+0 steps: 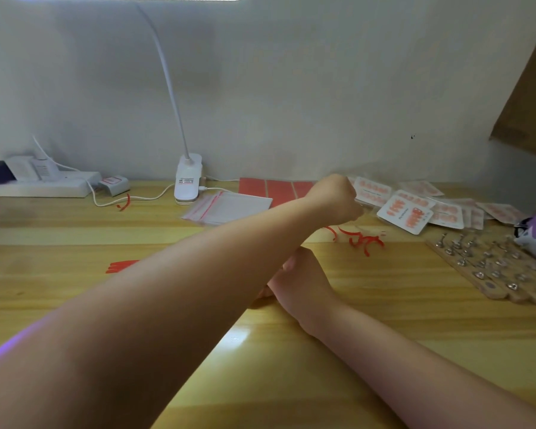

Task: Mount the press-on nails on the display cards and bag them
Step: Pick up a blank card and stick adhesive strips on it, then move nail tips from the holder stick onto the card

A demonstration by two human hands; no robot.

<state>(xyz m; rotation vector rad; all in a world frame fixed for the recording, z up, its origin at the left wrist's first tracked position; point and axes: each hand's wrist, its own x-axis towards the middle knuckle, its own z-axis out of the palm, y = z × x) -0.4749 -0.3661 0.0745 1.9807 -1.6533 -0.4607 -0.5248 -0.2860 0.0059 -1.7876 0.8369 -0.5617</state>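
The right hand (304, 280) rests near on the wooden desk (384, 329), its fingers hidden under the crossing left forearm. Farther off, the left hand (334, 196) is fisted, fingers curled round a clear bagged card's edge (364, 205), touching the pile of carded nails (409, 212).

Wooden table (384, 329): bagged nail cards (407, 212), zip bags (229, 207).
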